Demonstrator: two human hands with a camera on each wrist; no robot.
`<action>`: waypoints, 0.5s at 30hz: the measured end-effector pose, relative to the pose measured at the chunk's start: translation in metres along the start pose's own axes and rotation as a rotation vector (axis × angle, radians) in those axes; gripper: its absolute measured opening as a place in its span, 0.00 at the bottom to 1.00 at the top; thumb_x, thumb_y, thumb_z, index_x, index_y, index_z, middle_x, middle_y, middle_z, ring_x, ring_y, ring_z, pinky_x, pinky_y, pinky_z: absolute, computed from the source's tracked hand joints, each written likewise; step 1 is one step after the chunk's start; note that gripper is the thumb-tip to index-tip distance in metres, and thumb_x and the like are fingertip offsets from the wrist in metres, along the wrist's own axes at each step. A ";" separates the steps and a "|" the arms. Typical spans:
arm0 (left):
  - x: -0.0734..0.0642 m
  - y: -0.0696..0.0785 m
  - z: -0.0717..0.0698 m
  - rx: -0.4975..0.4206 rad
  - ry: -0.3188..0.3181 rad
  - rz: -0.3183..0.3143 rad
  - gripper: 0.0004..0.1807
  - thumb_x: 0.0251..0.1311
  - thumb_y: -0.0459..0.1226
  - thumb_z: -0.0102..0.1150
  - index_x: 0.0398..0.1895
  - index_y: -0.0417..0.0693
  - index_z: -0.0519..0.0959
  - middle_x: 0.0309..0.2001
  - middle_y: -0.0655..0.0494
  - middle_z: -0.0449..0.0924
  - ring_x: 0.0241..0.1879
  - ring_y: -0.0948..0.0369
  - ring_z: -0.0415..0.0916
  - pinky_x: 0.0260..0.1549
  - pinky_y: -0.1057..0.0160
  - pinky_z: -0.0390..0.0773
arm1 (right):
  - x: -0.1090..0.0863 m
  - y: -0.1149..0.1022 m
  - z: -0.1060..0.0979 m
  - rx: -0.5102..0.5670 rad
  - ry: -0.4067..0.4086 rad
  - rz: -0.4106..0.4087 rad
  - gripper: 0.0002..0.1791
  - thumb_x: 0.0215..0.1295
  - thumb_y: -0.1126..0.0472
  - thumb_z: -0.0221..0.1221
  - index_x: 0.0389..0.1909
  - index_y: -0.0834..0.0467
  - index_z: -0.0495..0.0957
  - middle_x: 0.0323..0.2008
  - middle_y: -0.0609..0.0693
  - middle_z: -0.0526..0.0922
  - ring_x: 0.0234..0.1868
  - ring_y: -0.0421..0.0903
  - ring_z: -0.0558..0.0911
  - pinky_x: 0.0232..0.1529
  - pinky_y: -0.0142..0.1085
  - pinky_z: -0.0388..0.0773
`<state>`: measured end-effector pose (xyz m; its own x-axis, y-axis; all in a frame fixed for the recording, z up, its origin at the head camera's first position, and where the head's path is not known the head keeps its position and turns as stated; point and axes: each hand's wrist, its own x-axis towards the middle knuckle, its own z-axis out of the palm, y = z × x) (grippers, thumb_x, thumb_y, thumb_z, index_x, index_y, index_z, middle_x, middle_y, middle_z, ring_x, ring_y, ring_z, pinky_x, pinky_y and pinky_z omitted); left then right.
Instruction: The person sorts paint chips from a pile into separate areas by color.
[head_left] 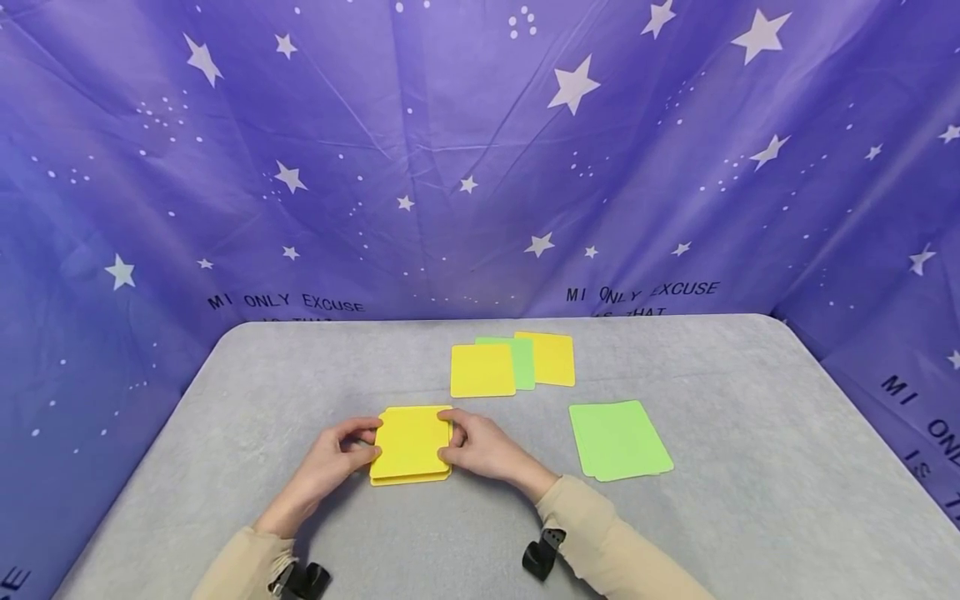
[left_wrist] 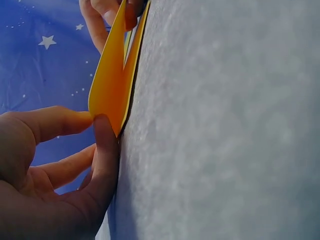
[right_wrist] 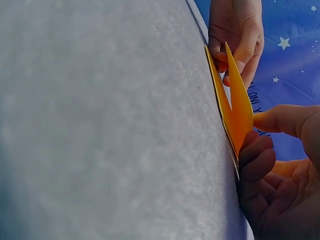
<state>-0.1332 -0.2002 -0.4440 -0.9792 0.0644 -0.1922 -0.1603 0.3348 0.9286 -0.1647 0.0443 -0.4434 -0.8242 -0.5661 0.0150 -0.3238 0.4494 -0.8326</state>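
A square yellow card (head_left: 411, 442) with rounded corners is held between both hands, slightly above a yellow card or small stack (head_left: 410, 480) lying on the table. My left hand (head_left: 330, 458) pinches its left side; my right hand (head_left: 491, 450) grips the right side. Seen edge-on in the left wrist view, the upper card (left_wrist: 107, 75) is raised from the lower one (left_wrist: 131, 75), with a wedge-shaped gap between them. The right wrist view shows the same gap beside the upper card (right_wrist: 241, 110). How many cards lie underneath cannot be told.
Green cards (head_left: 622, 440) lie in a slightly uneven pile to the right. Farther back, a yellow card (head_left: 482, 370), a green card (head_left: 524, 367) and another yellow card (head_left: 553, 358) overlap in a row. Starry purple cloth (head_left: 420, 167) hangs behind the grey table (head_left: 300, 358).
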 end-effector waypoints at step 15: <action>0.000 0.004 -0.006 0.081 0.003 0.072 0.15 0.61 0.27 0.55 0.51 0.32 0.77 0.37 0.48 0.76 0.31 0.56 0.74 0.28 0.63 0.79 | -0.005 0.005 -0.014 0.097 0.002 0.012 0.31 0.58 0.70 0.59 0.64 0.69 0.67 0.26 0.46 0.77 0.23 0.35 0.71 0.24 0.28 0.69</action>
<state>-0.1346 -0.2042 -0.4387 -0.9882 0.0889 -0.1246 -0.0785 0.4044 0.9112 -0.1689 0.0594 -0.4398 -0.8287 -0.5597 0.0055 -0.2674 0.3872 -0.8824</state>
